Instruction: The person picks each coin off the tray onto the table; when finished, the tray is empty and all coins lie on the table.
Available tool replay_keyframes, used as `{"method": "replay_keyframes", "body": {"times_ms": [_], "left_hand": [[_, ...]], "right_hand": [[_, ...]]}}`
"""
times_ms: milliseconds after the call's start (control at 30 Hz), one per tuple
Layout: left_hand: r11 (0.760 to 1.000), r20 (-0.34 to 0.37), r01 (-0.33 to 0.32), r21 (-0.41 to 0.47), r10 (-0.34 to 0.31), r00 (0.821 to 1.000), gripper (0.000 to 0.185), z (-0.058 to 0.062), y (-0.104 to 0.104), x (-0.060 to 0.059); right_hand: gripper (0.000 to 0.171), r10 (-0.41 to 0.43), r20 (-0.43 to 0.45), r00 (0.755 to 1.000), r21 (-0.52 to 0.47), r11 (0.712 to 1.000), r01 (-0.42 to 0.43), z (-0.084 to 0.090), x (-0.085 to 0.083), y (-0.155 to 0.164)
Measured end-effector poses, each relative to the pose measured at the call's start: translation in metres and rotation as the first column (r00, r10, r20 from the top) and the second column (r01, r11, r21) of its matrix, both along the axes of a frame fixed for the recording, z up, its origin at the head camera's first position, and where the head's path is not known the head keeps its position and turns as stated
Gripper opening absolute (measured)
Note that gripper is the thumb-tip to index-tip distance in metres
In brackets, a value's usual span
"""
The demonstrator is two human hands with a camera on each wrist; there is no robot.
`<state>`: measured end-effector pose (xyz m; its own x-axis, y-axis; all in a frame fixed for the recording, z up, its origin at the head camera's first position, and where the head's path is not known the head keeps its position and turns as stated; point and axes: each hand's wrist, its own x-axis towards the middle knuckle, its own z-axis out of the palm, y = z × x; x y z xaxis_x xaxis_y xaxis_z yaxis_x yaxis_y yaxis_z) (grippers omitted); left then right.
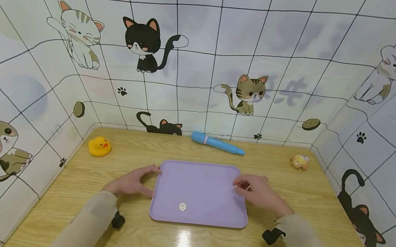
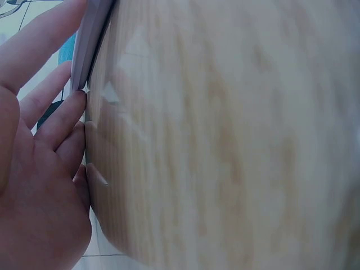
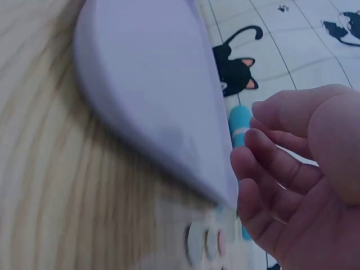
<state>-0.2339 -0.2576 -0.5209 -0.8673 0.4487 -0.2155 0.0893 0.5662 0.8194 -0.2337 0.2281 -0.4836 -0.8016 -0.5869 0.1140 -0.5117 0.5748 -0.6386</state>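
Note:
A lilac tray (image 1: 205, 192) lies on the wooden table, with a small silver coin (image 1: 182, 206) near its front left corner. My left hand (image 1: 133, 181) is at the tray's left edge, thumb and fingers spread, fingertips against the rim; the left wrist view shows them beside the tray's side (image 2: 93, 39). Over the right rim is my right hand (image 1: 257, 191), fingers loosely bent. Nothing shows between its fingers (image 3: 270, 163) in the right wrist view. Several blurred round discs (image 3: 195, 243), coin-like, appear on the table beside that hand; the head view mostly hides them.
A blue marker-shaped stick (image 1: 217, 143) lies behind the tray by the back wall. A yellow rubber duck (image 1: 99, 146) stands at the back left. At the back right is a small pastel figurine (image 1: 299, 161). Cat-print walls enclose the table's back and sides.

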Motion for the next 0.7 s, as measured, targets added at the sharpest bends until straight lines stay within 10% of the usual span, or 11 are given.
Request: {"method": "replay_keyframes", "body": {"times_ms": [700], "left_hand": [[1.0,-0.027,-0.002,-0.02,0.001,1.0,0.071,0.004,0.001,0.002]], "right_hand": [[0.017,0.326,0.07,0.943,0.127,0.935,-0.332,0.002,-0.003,-0.129]]}}
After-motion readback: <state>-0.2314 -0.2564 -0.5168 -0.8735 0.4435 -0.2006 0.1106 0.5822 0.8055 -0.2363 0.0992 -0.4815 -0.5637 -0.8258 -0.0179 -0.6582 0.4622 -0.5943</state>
